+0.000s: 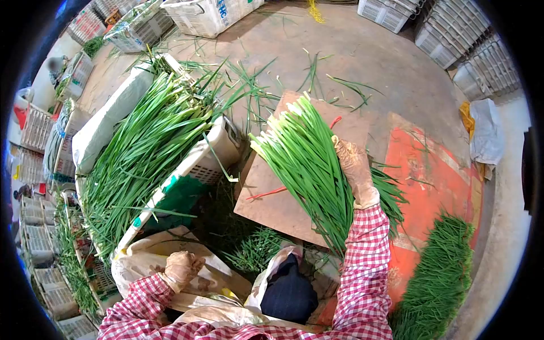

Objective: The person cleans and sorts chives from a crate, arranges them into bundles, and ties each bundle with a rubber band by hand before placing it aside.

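A thick bundle of long green leafy stalks [309, 164] lies across a brown board [266, 198], its pale ends at the upper left. My right hand [352, 164], in a tan glove, rests against the bundle's right side; its fingers are partly hidden. A red tie [266, 194] passes beneath the stalks and shows on both sides. My left hand [182, 269], gloved too, is curled closed above the cloth on my lap, and what it holds, if anything, is hidden. To the left, a white crate [226, 139] holds loose green stalks [147, 136].
An orange sheet [425, 164] lies at the right, with a pile of green stalks [439, 272] on it. Stacked crates [453, 34] stand at the back right, more crates [39, 243] at the left. A person [55, 71] is far off at the upper left.
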The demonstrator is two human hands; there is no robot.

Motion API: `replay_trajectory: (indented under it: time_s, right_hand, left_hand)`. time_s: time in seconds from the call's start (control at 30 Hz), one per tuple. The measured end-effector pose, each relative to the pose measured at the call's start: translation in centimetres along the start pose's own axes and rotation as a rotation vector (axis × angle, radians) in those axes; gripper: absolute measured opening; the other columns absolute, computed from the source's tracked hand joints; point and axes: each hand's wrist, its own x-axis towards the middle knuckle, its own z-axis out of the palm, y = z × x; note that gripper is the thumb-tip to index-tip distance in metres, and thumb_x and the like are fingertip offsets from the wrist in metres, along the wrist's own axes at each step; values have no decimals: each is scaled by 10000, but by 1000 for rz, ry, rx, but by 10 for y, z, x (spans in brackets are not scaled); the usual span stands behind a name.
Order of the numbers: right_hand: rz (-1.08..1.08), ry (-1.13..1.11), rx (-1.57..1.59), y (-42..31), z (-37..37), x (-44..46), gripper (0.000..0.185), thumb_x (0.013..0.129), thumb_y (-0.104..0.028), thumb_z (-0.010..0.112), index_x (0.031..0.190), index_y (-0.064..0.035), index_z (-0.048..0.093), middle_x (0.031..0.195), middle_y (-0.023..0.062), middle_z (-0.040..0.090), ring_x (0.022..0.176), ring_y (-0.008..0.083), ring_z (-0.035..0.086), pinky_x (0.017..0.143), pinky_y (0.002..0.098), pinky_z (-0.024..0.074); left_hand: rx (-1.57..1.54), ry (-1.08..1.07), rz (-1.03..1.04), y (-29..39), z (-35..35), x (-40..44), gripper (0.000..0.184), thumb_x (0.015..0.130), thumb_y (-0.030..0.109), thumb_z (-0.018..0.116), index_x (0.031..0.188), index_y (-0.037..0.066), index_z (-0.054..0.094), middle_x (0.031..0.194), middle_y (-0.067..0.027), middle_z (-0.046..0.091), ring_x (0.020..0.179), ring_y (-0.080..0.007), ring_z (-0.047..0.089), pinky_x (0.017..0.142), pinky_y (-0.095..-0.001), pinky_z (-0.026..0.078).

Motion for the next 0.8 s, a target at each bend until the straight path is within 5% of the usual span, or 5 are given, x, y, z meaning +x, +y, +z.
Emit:
replay_trajectory:
  time_s: [0.07,0.3,0.37,0.5,0.8]
  right_hand:
    - [-1,12,162,-3,2,-2,500,938,-461,500,802,7,612,626,35,517,616,113,420,582,305,381]
    - [-35,35,88,0,3,-4,499,941,-466,498,728,-19,562,638,-55,479,624,70,384,564,276,344]
    - [12,85,230,5,8,-3,459,923,-428,556,786,6,616,647,-25,490,648,83,405,589,277,372]
    - [1,13,274,6,3,-3,446,923,-425,559,814,3,628,655,-28,503,639,70,410,578,257,368]
    - [91,6,512,-7,5,-12,406,915,-405,582,870,-10,665,714,-66,554,639,43,444,569,213,374]
  left_hand:
    - [1687,285,229,40,67,-20,528,832,497,593,558,45,603,531,-189,530,535,-388,553,501,-470,429]
    - [1462,10,183,58,109,-6,357,890,343,603,696,49,662,543,-155,530,487,-304,538,478,-375,438]
    - [1058,-154,444,64,132,12,271,912,235,601,966,-25,658,653,-46,590,541,-138,539,486,-277,425]
    - [1004,-291,983,92,197,53,249,936,88,528,1142,-27,605,717,-3,590,634,-79,541,581,-216,445]
    - [582,-209,658,88,261,157,331,985,190,459,1287,67,514,723,31,547,546,-53,470,538,-209,436]
